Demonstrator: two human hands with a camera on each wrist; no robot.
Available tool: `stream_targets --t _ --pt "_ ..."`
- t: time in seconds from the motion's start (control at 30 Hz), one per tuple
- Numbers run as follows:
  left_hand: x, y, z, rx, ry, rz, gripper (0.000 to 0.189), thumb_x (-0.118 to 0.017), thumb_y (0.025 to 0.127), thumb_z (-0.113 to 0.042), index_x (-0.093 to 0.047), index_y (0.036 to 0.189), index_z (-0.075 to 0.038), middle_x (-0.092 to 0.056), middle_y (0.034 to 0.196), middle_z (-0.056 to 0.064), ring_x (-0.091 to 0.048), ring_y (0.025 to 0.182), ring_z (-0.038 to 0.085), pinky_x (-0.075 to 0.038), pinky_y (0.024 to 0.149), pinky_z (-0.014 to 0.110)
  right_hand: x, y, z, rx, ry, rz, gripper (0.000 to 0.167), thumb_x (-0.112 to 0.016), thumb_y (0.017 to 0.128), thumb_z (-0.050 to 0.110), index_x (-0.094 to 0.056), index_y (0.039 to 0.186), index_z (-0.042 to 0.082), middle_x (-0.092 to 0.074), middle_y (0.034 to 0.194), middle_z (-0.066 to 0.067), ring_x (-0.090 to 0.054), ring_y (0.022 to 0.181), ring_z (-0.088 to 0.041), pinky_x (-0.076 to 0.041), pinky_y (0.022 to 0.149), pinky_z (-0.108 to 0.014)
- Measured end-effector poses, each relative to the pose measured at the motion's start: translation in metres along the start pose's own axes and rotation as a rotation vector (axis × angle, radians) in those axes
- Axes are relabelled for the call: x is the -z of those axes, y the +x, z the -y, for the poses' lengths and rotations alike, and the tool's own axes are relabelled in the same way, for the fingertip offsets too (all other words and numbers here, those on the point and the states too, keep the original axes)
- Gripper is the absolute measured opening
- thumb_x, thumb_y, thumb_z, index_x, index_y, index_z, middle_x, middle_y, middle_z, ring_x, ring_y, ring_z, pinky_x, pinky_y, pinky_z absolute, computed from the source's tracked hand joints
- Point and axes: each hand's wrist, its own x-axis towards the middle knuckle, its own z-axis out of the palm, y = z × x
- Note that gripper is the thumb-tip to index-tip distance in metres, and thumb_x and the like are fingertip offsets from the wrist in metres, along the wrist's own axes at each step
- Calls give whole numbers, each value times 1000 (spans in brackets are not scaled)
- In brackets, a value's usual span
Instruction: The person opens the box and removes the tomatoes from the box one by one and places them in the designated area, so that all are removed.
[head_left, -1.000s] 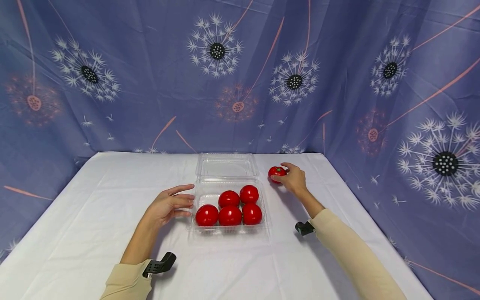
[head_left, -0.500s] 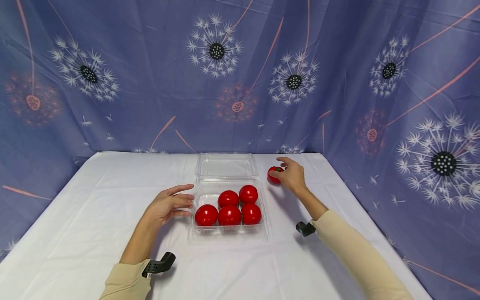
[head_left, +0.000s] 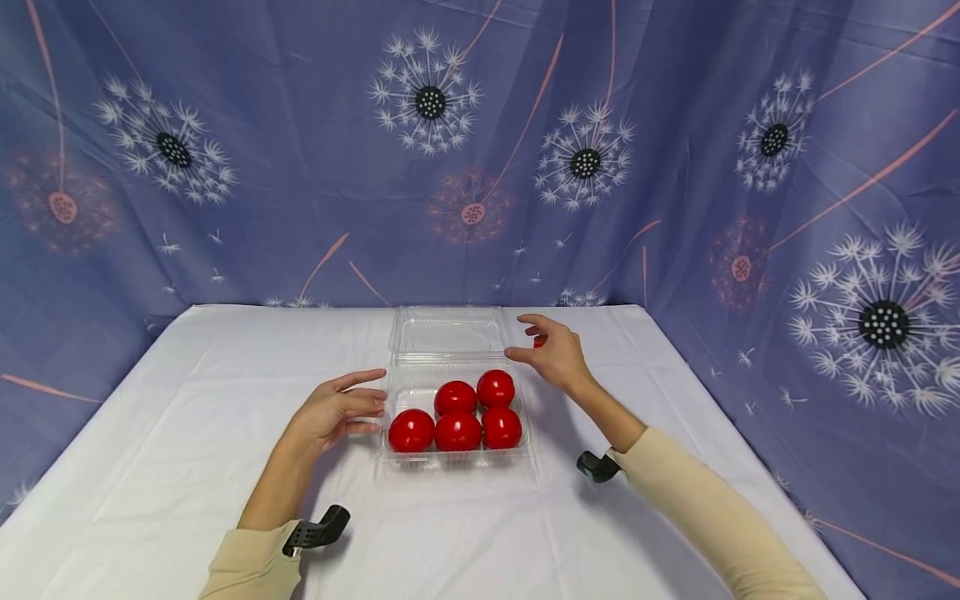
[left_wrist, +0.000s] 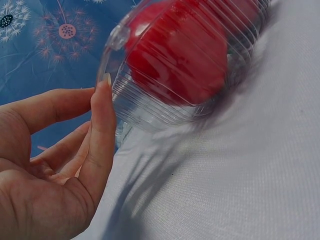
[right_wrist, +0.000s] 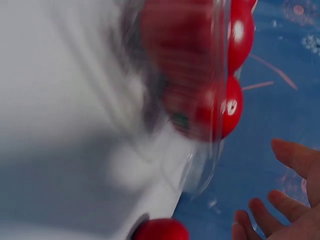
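An open clear plastic clamshell box point(head_left: 408, 375) holds several red tomatoes point(head_left: 459, 431), its hinged lid point(head_left: 450, 333) laid back behind it. At the box's left wall my left hand point(head_left: 330, 414) has its fingers spread, fingertips right at the rim point(left_wrist: 103, 75). My right hand point(head_left: 558, 358) is beside the lid's right corner with thumb and fingers apart, nothing gripped. Behind it, mostly hidden in the head view, a single tomato point(head_left: 540, 341) shows. In the right wrist view this loose tomato point(right_wrist: 162, 230) lies on the cloth, apart from the open fingers.
A white cloth point(head_left: 262, 358) covers the table. A blue dandelion-print curtain point(head_left: 315, 150) stands behind it and along both sides. Each forearm bears a black camera mount, one at the left sleeve point(head_left: 318, 532) and one at the right point(head_left: 598, 467).
My right hand has let go of the loose tomato and moved left, toward the lid's corner. The left hand and the box stay in place.
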Motion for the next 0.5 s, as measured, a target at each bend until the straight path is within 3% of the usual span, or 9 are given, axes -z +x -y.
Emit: stream_targets --t 0.27,0.5 --pt "0 -1 -1 7 -5 -4 66 -65 91 2 -41 152 1 -69 111 6 -71 85 15 -63 67 31 -13 -10 19 21 72 116 58 -83 81 22 -65 136 17 -69 123 -13 -64 114 -39 -57 92 -47" --pt "0 -1 -1 4 -4 -6 65 -65 92 1 -41 152 1 -69 111 7 -72 86 17 -63 68 31 -26 -17 30 74 46 168 52 -83 82 21 -68 131 15 -71 118 -11 -66 107 -34 -57 91 -44"
